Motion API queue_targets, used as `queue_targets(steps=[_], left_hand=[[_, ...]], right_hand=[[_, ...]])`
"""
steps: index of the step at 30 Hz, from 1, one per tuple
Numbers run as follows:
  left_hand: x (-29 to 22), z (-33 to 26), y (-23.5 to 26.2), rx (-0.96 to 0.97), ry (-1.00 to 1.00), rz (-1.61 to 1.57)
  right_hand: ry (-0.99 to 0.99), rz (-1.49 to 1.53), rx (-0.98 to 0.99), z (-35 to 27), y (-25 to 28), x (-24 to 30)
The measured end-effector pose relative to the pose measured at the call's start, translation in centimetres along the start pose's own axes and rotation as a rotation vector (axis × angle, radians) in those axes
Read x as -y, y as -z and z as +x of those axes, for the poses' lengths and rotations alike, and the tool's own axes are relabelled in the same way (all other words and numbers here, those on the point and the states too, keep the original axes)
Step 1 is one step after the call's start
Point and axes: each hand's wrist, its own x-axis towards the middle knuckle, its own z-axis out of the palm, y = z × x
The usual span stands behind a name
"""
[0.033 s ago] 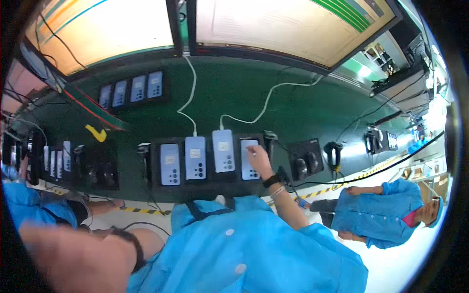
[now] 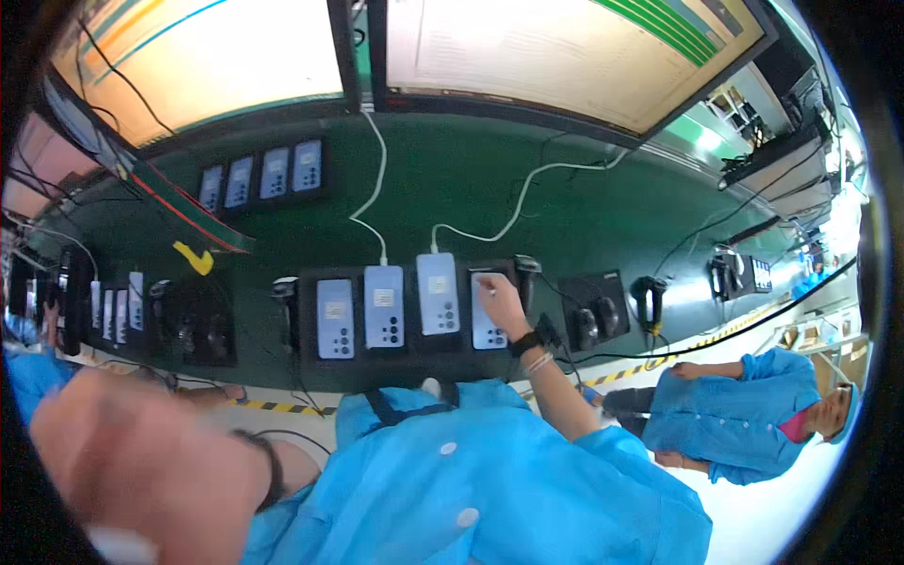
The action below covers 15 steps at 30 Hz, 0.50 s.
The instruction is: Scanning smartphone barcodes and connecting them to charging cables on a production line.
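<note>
Four light-blue phones lie in a row on dark mats in front of me, backs up: the leftmost phone (image 2: 335, 320), the second phone (image 2: 383, 315), the third phone (image 2: 437, 299) and the rightmost phone (image 2: 489, 320). White cables (image 2: 381, 231) run into the far ends of the middle two. Over the rightmost phone is my right hand (image 2: 504, 306), fingers curled and closed; a small pale spot shows at its fingertips, too small to name. My left hand (image 2: 141, 457) is raised large and blurred at the lower left, away from the phones, its fingers smeared.
Two monitors (image 2: 527, 56) stand at the back. Handheld scanners flank the phones, one scanner (image 2: 285, 311) on the left, another scanner (image 2: 526, 278) on the right. More phones (image 2: 307, 168) lie at the back left. A person (image 2: 744, 410) stands at the right.
My left hand has risen, still blurred. The view has shifted slightly, so the table appears a little further right. My right hand remains over the rightmost phone.
</note>
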Motion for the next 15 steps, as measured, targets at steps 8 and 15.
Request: queue_targets(steps=[8,15], left_hand=[[12.3,-25.1,10.1,0.569,1.028,0.901],[8.5,-40.2,15.0,0.55,1.031,1.226]], right_hand=[[0.111,-0.104,0.096,9.1,-6.0,2.6],[-0.133,0.087,0.172,8.4,-5.8,4.3]])
